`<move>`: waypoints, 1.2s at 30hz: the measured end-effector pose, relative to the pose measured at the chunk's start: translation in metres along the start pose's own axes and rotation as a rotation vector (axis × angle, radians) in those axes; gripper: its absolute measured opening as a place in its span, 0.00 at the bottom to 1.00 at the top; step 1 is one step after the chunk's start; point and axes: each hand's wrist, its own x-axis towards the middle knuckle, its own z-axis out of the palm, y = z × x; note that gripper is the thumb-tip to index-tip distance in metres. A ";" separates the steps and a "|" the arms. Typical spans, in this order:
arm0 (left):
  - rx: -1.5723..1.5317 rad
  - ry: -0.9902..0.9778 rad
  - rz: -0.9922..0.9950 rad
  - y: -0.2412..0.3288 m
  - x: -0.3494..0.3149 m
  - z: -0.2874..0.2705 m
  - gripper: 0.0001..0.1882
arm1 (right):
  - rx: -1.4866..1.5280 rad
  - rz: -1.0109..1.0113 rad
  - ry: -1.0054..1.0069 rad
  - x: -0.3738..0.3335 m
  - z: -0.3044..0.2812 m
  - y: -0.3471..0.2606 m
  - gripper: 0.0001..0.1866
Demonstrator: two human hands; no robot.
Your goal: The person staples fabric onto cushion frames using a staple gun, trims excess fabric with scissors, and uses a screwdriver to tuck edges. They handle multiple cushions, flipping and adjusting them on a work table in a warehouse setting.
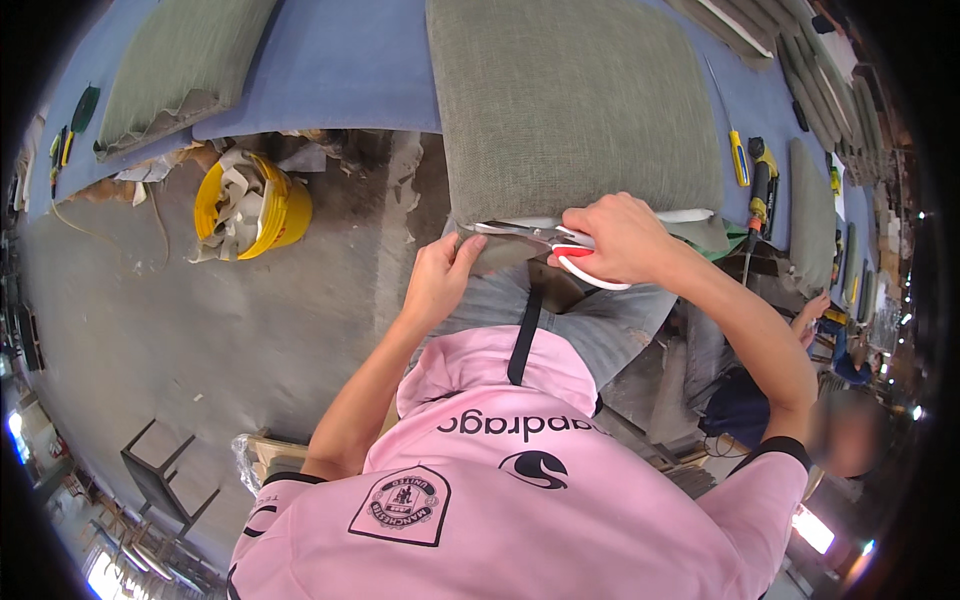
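Nearest is the wearer's pink shirt (500, 440). Beyond it, the right hand (622, 240) has its fingers curled around the red-and-white handles of the scissors (562, 238), which lie along the near edge of the grey-green cushion (580, 110). Their long axis runs nearly crosswise, tips pointing left, slightly away from the body. The left hand (438, 275), just beside the tips, has thumb and forefinger pinched on a fabric flap (505, 256). Farther out, a yellow screwdriver (738, 158) rests on the blue-covered table (340, 75).
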 end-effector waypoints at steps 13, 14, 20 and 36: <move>-0.078 -0.094 0.036 0.006 -0.047 -0.007 0.19 | 0.620 0.130 -0.221 -0.087 0.086 -0.031 0.31; -0.071 -0.096 0.021 0.016 -0.051 -0.009 0.19 | 0.703 0.121 -0.260 -0.100 0.100 -0.035 0.32; -0.002 -0.031 -0.043 0.032 -0.063 -0.004 0.22 | 1.119 0.144 -0.347 -0.089 0.133 -0.057 0.35; 0.169 0.054 0.029 0.037 -0.066 -0.003 0.22 | 1.529 0.120 -0.118 -0.049 0.162 -0.109 0.31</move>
